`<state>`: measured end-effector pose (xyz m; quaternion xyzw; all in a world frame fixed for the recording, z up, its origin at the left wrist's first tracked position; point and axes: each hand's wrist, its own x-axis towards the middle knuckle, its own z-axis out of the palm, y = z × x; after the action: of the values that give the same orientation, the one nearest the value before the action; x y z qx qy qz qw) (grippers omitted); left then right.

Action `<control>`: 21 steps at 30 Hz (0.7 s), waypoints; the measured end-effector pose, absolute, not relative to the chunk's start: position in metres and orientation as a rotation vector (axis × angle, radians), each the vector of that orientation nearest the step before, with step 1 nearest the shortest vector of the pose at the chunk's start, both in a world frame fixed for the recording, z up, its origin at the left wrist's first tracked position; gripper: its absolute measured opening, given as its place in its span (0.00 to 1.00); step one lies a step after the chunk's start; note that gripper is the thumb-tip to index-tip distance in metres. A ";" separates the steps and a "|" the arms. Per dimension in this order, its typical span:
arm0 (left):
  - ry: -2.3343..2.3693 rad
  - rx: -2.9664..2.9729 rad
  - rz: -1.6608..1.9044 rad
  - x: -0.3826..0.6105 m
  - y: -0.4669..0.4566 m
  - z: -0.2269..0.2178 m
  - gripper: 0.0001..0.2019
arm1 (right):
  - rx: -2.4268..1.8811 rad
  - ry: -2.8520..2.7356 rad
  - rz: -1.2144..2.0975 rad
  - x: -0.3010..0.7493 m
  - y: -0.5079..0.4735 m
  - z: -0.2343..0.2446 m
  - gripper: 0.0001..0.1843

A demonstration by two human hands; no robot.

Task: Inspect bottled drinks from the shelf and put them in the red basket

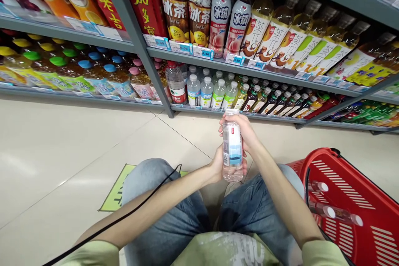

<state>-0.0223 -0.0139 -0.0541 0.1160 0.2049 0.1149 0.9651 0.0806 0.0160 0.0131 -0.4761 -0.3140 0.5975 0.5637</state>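
Observation:
I hold a clear water bottle (232, 146) with a white cap and a blue and white label upright in front of me, above my knees. My left hand (218, 165) is closed round its lower part from the left. My right hand (245, 133) wraps its upper part from behind and the right. The bottle is just in front of the bottom shelf (249, 114), where similar small bottles (205, 91) stand in a row.
Shelves of bottled drinks fill the wall ahead, with price tags (202, 52) on their edges. A red shopping basket (358, 203) holding a few bottles sits on the floor at my right. A black cable (140, 210) runs over my left arm. A green floor sticker (116, 191) lies at left.

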 end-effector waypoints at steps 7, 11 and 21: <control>0.422 0.202 0.235 -0.022 -0.018 -0.062 0.20 | -1.291 -0.638 1.408 0.080 0.022 0.000 0.12; 0.368 0.206 0.221 -0.022 -0.018 -0.067 0.20 | -1.280 -0.646 1.392 0.078 0.020 0.003 0.13; 0.409 0.204 0.208 -0.022 -0.018 -0.063 0.20 | -1.277 -0.649 1.392 0.078 0.020 0.005 0.14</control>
<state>-0.0220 -0.0176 -0.0626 0.1011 0.2025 0.1031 0.9686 0.0775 0.0195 0.0047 -0.5374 -0.2732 0.5859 0.5416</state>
